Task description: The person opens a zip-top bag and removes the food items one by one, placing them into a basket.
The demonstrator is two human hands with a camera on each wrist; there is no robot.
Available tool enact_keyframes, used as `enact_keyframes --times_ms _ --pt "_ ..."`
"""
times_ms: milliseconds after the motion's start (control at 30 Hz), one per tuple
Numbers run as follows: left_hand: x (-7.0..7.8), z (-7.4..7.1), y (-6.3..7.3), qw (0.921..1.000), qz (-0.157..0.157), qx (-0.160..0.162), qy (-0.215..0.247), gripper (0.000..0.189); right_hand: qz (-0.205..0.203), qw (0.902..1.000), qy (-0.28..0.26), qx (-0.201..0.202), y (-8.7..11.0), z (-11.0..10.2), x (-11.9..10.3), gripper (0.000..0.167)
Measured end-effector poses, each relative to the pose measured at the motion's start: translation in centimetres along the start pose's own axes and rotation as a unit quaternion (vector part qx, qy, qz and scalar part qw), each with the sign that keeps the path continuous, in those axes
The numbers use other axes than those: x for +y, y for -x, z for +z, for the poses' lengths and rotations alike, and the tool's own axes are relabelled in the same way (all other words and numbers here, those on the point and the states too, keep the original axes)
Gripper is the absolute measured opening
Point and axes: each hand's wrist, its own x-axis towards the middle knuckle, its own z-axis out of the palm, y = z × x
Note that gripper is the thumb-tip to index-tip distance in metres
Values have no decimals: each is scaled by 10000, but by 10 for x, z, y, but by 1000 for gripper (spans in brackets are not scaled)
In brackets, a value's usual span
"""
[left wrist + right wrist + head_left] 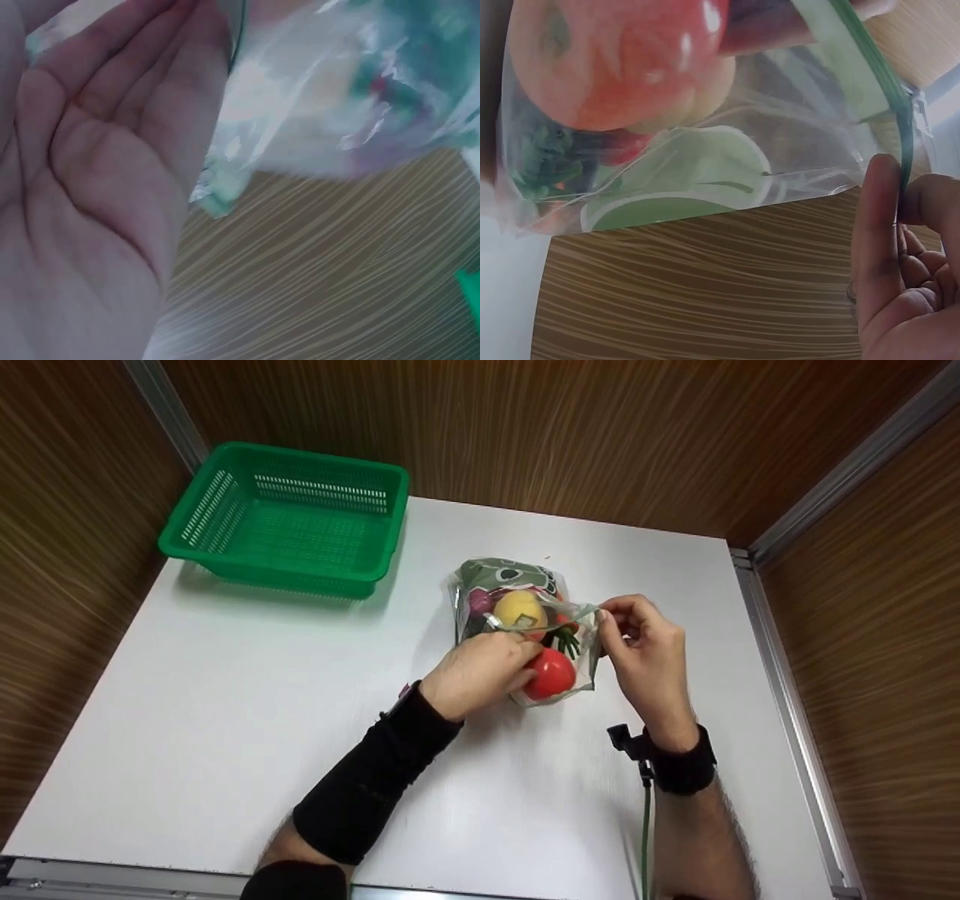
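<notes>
To the left of the clear bag (481, 576) and farther from the person, the green basket (262, 569) stands on the white tabletop (225, 720). Next comes the left hand (480, 669), which reaches into the open mouth of the bag; its fingers and thumb are bent and hold the left side of the red fruit (553, 671), a tomato or an apple, I cannot tell which. This fruit is just inside the bag's mouth, on the near side. Deeper in the bag, from left to right, there are a purple piece (480, 602), a yellow fruit (519, 610) and a green stalk (568, 642). At the right edge of the bag, the right hand (649, 656) pinches the rim between thumb and forefinger.

In my judgement, the work is in its middle part. The mouth is already open and several pieces lie inside the bag. The handling of the red fruit is not yet finished, because the left hand does not release it, and the mouth is not closed.
</notes>
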Motion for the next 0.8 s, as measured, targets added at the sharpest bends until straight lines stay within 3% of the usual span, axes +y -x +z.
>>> enact_keyframes --times_ms 233,500,667,800 --pt "-13 15 -11 9989 -47 -160 437 53 112 9998 127 -79 6 -4 -12 10" --pt "-25 22 -8 9969 393 -584 340 88 487 9961 -445 -591 18 -3 -27 7" --pt "-31 17 -7 9935 518 -946 359 83 646 9913 -639 -951 22 -3 -34 5" --pt "-32 10 -7 9917 651 -1050 351 71 581 9926 -566 -899 20 -3 -32 5"
